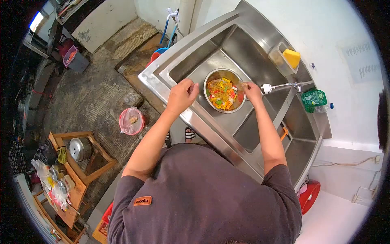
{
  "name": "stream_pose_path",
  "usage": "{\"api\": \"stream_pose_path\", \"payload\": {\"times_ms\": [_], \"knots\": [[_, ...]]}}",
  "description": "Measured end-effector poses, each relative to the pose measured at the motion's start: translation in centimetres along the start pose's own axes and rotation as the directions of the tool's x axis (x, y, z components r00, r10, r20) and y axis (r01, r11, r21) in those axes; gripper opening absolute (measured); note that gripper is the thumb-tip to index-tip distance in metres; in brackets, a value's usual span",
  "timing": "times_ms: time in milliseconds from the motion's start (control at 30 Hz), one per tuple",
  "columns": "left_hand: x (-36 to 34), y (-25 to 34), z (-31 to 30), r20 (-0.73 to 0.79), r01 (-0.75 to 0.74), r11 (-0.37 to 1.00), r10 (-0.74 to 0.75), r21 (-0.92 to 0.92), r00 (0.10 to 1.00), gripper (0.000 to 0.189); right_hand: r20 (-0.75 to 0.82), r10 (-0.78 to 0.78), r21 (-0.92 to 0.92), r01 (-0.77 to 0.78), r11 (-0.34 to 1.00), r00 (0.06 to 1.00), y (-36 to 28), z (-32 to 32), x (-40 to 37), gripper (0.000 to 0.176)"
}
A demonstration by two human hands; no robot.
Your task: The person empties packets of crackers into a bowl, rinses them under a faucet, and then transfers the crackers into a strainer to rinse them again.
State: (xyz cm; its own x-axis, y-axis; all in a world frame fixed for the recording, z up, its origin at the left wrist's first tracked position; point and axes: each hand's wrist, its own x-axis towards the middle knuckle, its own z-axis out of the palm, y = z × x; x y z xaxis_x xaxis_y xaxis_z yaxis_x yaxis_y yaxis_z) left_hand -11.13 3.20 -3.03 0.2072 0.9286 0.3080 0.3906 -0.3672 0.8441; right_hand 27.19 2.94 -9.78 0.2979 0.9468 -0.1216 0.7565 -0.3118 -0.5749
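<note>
A round steel pot point(206, 96) stands in the large basin of the sink, holding a heap of small yellow, red, green and white pieces point(222, 92) that look like wrappers. My left hand point(183, 96) is over the sink's front edge, left of the pot and apart from it. Its fingers are curled closed, and their inside is hidden. At the pot's right rim is my right hand point(252, 92), its fingertips pinched together. Whatever is between them is too small to make out.
The faucet point(280, 86) reaches over the sink point(195, 49) from the right. Behind it are a caddy with a yellow sponge point(291, 58) and a green bottle point(313, 98). An orange-handled tool point(284, 132) lies in the smaller basin. A pink lined bin point(132, 121) stands on the floor.
</note>
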Motion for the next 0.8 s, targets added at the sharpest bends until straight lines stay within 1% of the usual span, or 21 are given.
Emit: {"api": "stream_pose_path", "payload": {"times_ms": [33, 67, 133, 167, 233, 300, 333, 367, 433, 567, 633, 800], "knots": [[0.0, 0.0, 0.0, -0.006, -0.01, 1.0, 0.01, -0.001, 1.0, 0.025, 0.002, -0.032, -0.046, 0.032, 0.998, 0.999, 0.4, 0.2, 0.1, 0.035], [-0.1, -0.1, 0.1, -0.011, -0.019, 1.0, 0.019, -0.003, 1.0, 0.025, 0.003, -0.032, -0.045, 0.032, 0.998, 0.999, 0.8, 0.4, 0.3, 0.035], [0.0, -0.1, 0.1, -0.009, -0.022, 1.0, 0.022, 0.006, 1.0, 0.025, -0.035, -0.102, -0.091, 0.099, 0.991, 0.994, 1.1, 0.8, 0.6, 0.031], [-0.1, -0.1, 0.1, -0.006, -0.024, 1.0, 0.025, 0.014, 1.0, 0.025, -0.034, -0.102, -0.091, 0.098, 0.991, 0.994, 1.1, 0.8, 0.6, 0.031], [-0.1, -0.1, 0.1, 0.002, -0.012, 1.0, 0.012, 0.02, 1.0, 0.025, 0.02, 0.019, 0.077, -0.021, 0.997, 1.0, 0.6, 0.7, 0.4, 0.032], [-0.1, -0.1, 0.2, 0.015, -0.001, 1.0, 0.0, 0.026, 1.0, 0.025, 0.031, 0.041, 0.114, -0.044, 0.993, 0.999, -1.6, -0.1, -0.6, 0.033], [-0.1, -0.1, 0.3, -0.016, -0.028, 0.999, 0.029, 0.033, 0.999, 0.027, 0.042, 0.061, 0.149, -0.067, 0.987, 0.997, -2.1, -0.3, -0.9, 0.033], [-0.1, -0.1, 0.4, -0.047, -0.054, 0.998, 0.056, 0.04, 0.997, 0.03, 0.043, 0.064, 0.149, -0.07, 0.986, 0.997, -1.8, -0.2, -0.9, 0.033], [-0.1, -0.1, 0.4, -0.042, -0.059, 0.998, 0.061, 0.038, 0.997, 0.03, 0.058, 0.044, 0.202, -0.055, 0.978, 0.997, -1.1, 0.0, -0.4, 0.03], [0.0, -0.1, 0.3, -0.029, -0.043, 0.999, 0.043, 0.03, 0.999, 0.03, 0.051, 0.022, 0.183, -0.031, 0.983, 0.998, -0.2, 0.5, 0.1, 0.024], [0.1, -0.1, 0.3, -0.032, -0.051, 0.998, 0.052, 0.035, 0.998, 0.03, 0.059, 0.065, 0.223, -0.077, 0.972, 0.996, -0.3, 0.4, 0.0, 0.022], [0.1, -0.2, 0.4, -0.049, -0.072, 0.997, 0.074, 0.033, 0.996, 0.029, 0.039, 0.112, 0.219, -0.118, 0.969, 0.993, -1.2, 0.2, -0.1, 0.022]]}}
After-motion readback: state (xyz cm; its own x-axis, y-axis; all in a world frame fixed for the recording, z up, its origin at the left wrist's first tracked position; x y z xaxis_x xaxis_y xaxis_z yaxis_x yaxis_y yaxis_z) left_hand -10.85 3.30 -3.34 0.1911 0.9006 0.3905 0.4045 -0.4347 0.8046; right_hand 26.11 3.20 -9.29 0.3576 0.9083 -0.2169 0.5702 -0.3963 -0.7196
